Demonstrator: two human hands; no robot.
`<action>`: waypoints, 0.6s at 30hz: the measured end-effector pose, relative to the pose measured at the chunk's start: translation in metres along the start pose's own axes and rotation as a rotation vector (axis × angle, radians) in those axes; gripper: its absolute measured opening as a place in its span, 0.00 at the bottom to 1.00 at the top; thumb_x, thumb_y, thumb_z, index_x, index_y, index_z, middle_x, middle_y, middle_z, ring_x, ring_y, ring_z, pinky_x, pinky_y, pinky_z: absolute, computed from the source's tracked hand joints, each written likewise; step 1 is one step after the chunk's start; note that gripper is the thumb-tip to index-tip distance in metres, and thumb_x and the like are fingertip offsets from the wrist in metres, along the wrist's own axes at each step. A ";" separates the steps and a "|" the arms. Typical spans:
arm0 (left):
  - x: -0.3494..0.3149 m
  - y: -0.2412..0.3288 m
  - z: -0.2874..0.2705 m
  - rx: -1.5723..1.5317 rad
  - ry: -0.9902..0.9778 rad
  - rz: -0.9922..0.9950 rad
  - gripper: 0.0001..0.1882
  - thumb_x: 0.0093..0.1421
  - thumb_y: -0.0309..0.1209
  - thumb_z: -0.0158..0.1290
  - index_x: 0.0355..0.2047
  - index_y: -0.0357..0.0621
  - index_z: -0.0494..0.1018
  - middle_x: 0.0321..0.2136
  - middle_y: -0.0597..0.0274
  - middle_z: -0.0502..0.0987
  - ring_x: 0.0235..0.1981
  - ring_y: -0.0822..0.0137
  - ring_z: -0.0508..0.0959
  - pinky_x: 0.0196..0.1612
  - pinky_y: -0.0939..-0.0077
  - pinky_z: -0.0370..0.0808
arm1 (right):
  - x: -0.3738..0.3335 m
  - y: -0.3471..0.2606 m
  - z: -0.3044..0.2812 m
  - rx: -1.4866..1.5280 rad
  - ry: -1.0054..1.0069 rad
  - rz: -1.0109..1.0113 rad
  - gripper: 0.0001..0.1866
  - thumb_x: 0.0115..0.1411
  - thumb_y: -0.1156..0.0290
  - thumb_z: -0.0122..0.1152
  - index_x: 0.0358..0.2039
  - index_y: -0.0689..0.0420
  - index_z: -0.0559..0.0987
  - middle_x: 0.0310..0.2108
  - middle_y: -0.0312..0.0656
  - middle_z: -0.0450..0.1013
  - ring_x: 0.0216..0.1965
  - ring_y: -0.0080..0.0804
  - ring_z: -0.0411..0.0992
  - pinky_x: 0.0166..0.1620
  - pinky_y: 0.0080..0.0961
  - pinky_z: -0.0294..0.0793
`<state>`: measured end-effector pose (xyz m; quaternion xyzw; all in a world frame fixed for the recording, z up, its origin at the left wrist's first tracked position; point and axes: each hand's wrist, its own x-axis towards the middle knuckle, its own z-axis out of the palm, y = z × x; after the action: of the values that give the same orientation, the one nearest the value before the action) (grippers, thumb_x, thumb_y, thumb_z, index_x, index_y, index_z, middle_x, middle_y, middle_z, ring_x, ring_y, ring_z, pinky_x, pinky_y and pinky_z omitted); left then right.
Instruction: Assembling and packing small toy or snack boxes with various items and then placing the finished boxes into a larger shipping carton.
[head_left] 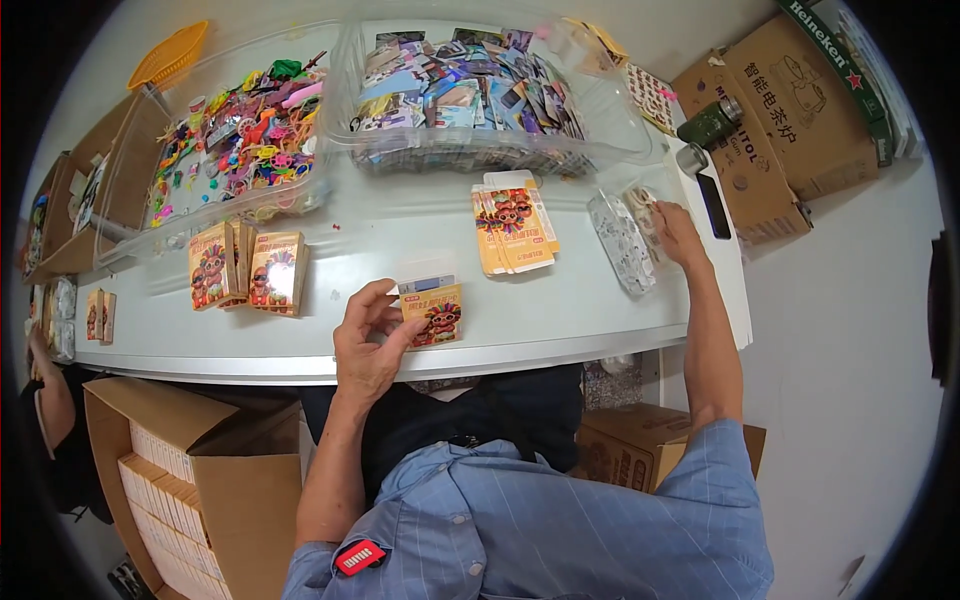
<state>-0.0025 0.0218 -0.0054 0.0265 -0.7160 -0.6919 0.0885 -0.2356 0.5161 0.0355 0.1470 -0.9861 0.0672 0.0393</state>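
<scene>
My left hand (366, 350) holds a small yellow-orange printed box (434, 314) upright near the table's front edge, thumb in front. The box's top is open, its pale flap raised, and something bluish shows in the opening. At the right, my right hand (679, 234) has its fingers curled down at a clear plastic container of small beige pieces (644, 224); what the fingertips grip is hidden. Beside it lies a clear bag of small grey-white packets (621, 243). Flat, unfilled boxes (514, 228) of the same print lie in a stack between my hands, farther back.
Filled boxes (274, 273) stand grouped on the left. Behind are a clear bin of colourful trinkets (322, 160) and a clear bin of cards (480, 143). A phone (713, 207) and green bottle (712, 122) are at right. An open carton (245, 500) stands below left; another person's arm (50, 390) shows far left.
</scene>
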 end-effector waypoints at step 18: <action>0.000 0.000 -0.001 -0.082 -0.002 -0.052 0.30 0.57 0.19 0.65 0.58 0.39 0.66 0.45 0.53 0.81 0.40 0.69 0.82 0.45 0.75 0.80 | -0.011 -0.035 -0.024 0.255 0.125 0.217 0.13 0.62 0.67 0.63 0.40 0.65 0.84 0.32 0.50 0.80 0.30 0.37 0.76 0.37 0.30 0.74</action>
<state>-0.0018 0.0205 -0.0050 0.0410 -0.6863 -0.7227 0.0709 -0.2133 0.4894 0.0622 0.0389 -0.9753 0.2044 0.0740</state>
